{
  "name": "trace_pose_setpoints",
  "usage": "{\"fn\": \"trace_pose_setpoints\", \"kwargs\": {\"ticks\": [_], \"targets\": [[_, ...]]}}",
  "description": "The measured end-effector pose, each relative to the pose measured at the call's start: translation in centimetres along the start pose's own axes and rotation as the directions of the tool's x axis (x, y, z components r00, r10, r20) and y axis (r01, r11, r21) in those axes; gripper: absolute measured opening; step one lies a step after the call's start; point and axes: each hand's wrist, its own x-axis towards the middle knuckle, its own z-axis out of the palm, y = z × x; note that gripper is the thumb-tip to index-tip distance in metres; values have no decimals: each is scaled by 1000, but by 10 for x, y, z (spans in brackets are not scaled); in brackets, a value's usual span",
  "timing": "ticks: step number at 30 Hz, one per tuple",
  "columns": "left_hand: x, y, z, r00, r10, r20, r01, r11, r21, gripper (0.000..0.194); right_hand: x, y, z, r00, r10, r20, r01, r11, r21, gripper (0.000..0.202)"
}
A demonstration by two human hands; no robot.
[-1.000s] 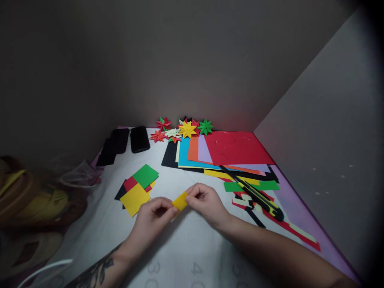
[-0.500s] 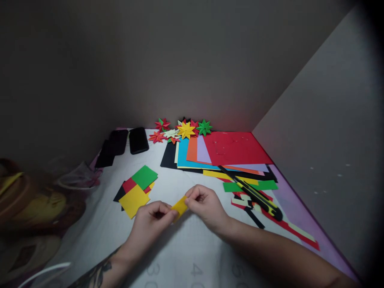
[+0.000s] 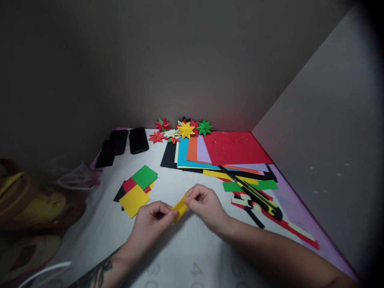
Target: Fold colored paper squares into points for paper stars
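Observation:
A small folded piece of yellow paper [image 3: 180, 209] is stretched between my two hands, slightly tilted, above the white work surface. My left hand [image 3: 154, 219] pinches its lower left end between thumb and fingers. At its upper right end, my right hand [image 3: 207, 206] grips it the same way. My fingertips cover both ends of the paper. Left of my hands lies a loose pile of paper squares, with a yellow square [image 3: 134, 201] and a green square [image 3: 144, 177] on top of red and black ones.
Folded paper stars [image 3: 186, 130] sit at the back against the wall. Coloured sheets under a red sheet [image 3: 237, 148] lie back right. A utility knife [image 3: 259, 197] rests on paper scraps at right. A black phone [image 3: 139, 141] lies back left; a bag [image 3: 36, 204] stands at far left.
The yellow paper has turned slightly between my fingertips. Both hands keep almost the same place, and the things on the table are unmoved.

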Motion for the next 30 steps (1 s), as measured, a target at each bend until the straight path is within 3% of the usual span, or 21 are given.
{"fn": "trace_pose_setpoints", "kwargs": {"ticks": [10, 14, 18, 24, 30], "targets": [[3, -2, 1, 998, -67, -12, 67, 998, 20, 24, 4, -1, -1, 1000, 21, 4, -21, 999, -30, 16], [5, -2, -1, 996, -87, -16, 88, 994, 63, 25, 8, -4, -4, 996, 83, 37, -79, 992, -98, 17], [9, 0, -7, 998, -30, -51, 32, 999, 38, 23, 11, -3, -8, 980, 169, 104, -144, 965, -218, 20], [12, 1, -10, 995, -49, -91, 37, 990, -137, 22, 11, -4, -10, 998, 59, 2, -58, 986, -155, 19], [10, 1, -9, 984, -89, -153, 59, 980, -191, 20, 7, -6, -6, 999, -5, -46, -2, 989, -145, 17]]}}
